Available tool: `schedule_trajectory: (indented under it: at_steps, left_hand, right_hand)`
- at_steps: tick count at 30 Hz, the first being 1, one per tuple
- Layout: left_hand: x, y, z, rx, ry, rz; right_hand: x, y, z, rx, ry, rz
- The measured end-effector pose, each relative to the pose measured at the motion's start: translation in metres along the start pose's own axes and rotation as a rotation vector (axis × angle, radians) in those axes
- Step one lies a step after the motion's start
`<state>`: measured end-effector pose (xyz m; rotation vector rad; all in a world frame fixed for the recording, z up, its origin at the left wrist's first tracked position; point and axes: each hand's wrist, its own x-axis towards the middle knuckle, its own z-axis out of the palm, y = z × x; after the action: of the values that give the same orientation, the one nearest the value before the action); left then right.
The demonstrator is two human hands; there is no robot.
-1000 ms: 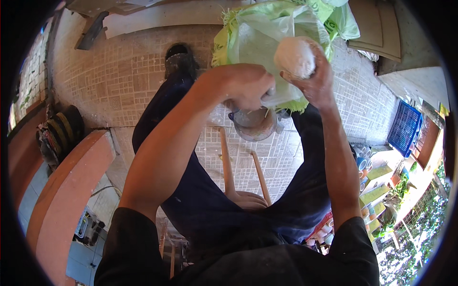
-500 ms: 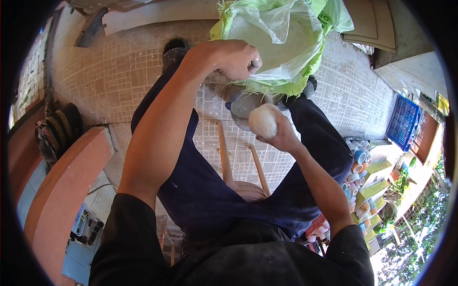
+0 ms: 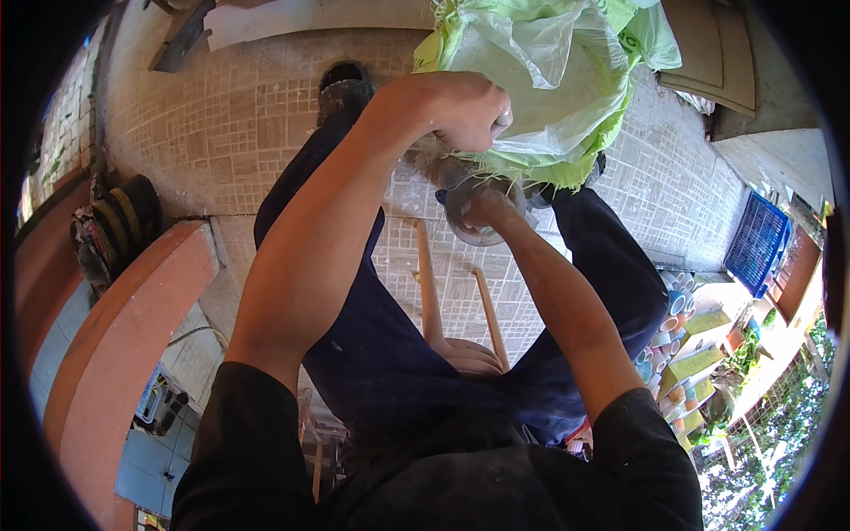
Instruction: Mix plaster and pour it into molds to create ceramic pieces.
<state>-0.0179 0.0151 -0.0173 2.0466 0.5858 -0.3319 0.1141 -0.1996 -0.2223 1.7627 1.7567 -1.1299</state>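
My left hand (image 3: 474, 115) is closed on the near left rim of a bright green woven sack (image 3: 611, 133), where its clear plastic liner (image 3: 567, 142) folds over. Inside the sack lies a pale, greyish-white mass (image 3: 540, 102). Just below the sack, my right hand (image 3: 485, 209) reaches down into a round grey container (image 3: 456, 212) on the floor between my feet. Its fingers are hidden inside, and the white fuzzy-looking lump it held earlier is out of sight.
Under me are wooden stool legs (image 3: 427, 283) on a tiled floor (image 3: 204, 133). A curved orange ledge (image 3: 115, 327) and a striped bag (image 3: 124, 221) stand at left. At right are a blue plastic crate (image 3: 757, 241) and stacked pots (image 3: 677, 310). A board (image 3: 319, 18) lies at the far side.
My right hand has moved away and down into the grey container, and the white lump has gone from view. My left hand keeps its hold on the sack's edge. The view has shifted slightly.
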Motion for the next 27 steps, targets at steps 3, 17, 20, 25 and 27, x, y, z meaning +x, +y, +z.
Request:
schedule_trajectory:
  at_steps: [3, 17, 20, 25, 27]
  left_hand:
    - [-0.001, 0.002, 0.001, 0.013, -0.032, -0.018]
    - [-0.007, 0.008, 0.000, 0.019, 0.006, 0.058]
    - [-0.008, 0.011, -0.002, 0.051, -0.022, 0.055]
    - [0.000, 0.013, 0.005, 0.105, 0.010, -0.004]
    - [0.001, 0.011, 0.009, 0.143, -0.028, -0.053]
  right_hand:
    - [0.008, -0.006, -0.017, -0.420, -0.190, -0.487]
    - [-0.081, -0.019, -0.112, 0.445, -0.311, 0.286]
    - [-0.113, 0.001, -0.144, -0.091, -0.005, -0.727]
    - [-0.186, 0.001, -0.244, 0.954, 0.121, -0.252]
    - [-0.170, 0.005, -0.272, 1.060, 0.206, -0.243]
